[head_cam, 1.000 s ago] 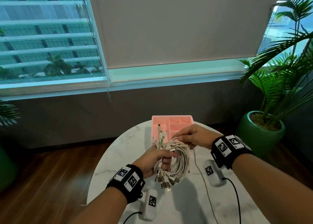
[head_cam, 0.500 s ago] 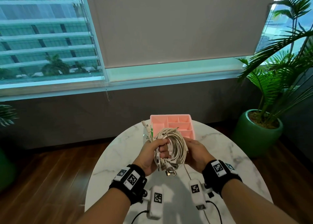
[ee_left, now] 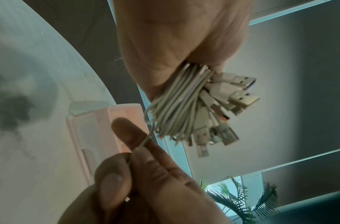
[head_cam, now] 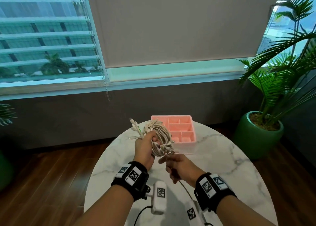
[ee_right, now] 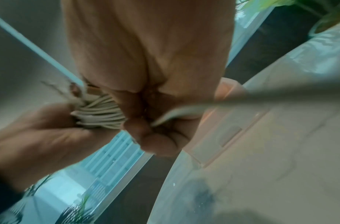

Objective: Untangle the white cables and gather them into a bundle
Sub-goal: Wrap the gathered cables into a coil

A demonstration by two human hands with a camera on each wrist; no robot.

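Observation:
A coil of white cables (head_cam: pixel 159 137) with several plug ends sticking out hangs above the round marble table (head_cam: pixel 222 166). My left hand (head_cam: pixel 145 147) grips the coil, fingers curled through its loops; the left wrist view shows the strands (ee_left: pixel 176 106) and USB plugs (ee_left: pixel 234 89) fanning out under the fist. Just below the coil, my right hand (head_cam: pixel 177 164) pinches one loose cable strand (ee_left: pixel 144 141) between thumb and fingers. That strand trails down past the right wrist (head_cam: pixel 183 186). The right wrist view is blurred but shows the coil (ee_right: pixel 100 115) beside the fingers.
A pink compartment tray (head_cam: pixel 179 130) sits on the far side of the table, right behind the coil. A potted palm in a green pot (head_cam: pixel 258 137) stands on the wooden floor to the right. A window wall runs behind the table.
My right hand has dropped from the side of the coil to below it and now pulls one strand toward me. The left hand lifted the coil slightly up and away.

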